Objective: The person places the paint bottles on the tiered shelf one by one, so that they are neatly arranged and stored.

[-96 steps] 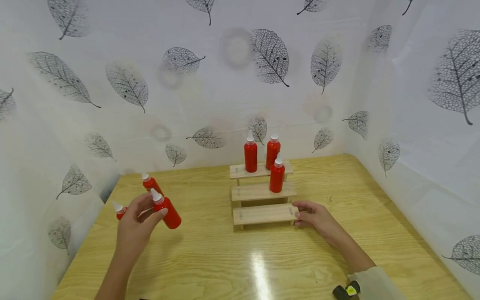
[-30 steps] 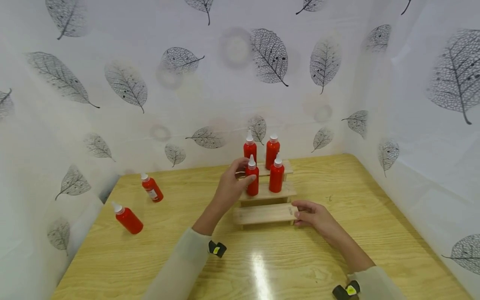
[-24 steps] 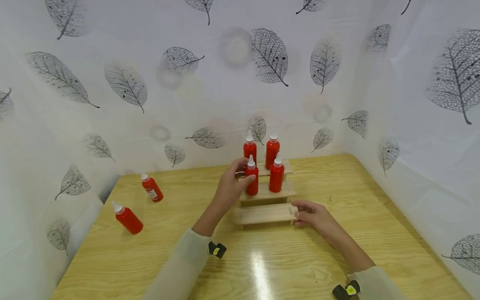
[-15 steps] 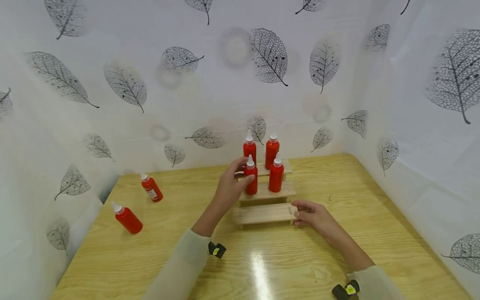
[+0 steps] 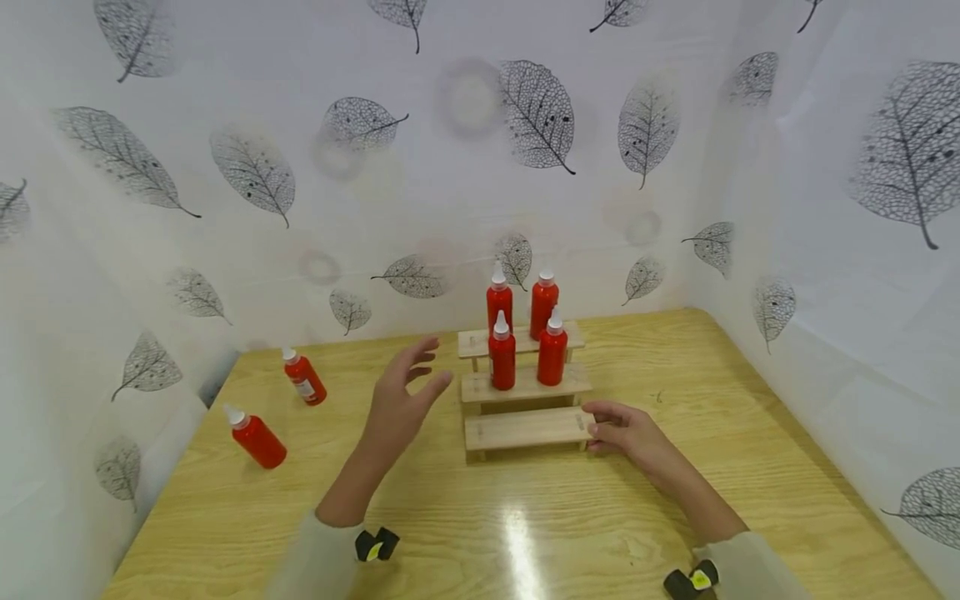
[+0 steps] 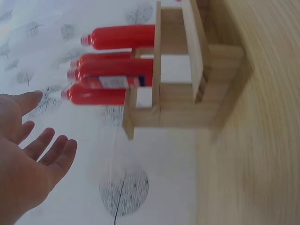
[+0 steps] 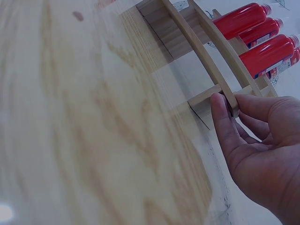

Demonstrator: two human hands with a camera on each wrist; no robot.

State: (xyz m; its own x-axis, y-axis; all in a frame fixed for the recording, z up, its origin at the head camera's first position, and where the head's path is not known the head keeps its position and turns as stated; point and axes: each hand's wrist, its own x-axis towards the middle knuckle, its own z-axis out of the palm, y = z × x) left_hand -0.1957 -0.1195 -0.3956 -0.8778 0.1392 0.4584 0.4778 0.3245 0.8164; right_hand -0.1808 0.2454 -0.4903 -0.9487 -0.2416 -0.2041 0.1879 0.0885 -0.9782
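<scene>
A three-step wooden stand [image 5: 528, 427] holds several upright red squeeze bottles with white nozzle caps. Two are on its top step, and the middle step carries a left bottle [image 5: 502, 363] and a right bottle [image 5: 552, 358]. My left hand [image 5: 397, 408] hovers left of the stand, fingers apart and holding nothing; the left wrist view shows the same gap between that hand [image 6: 33, 164] and the bottles. With thumb and fingers my right hand [image 5: 633, 437] pinches the right end of the lowest step, seen closely in the right wrist view, where the hand [image 7: 262, 136] grips the board's edge.
Two more red bottles are at the table's left: one near the back [image 5: 304, 378], one closer [image 5: 258, 442]. Both appear slanted in the head view. The wooden table [image 5: 600, 533] is bounded by a white leaf-print curtain [image 5: 420, 192] behind and at the sides.
My left hand carried a red bottle from the left to the stand's middle step, then let go and drew back left. My right hand has stayed on the lowest step.
</scene>
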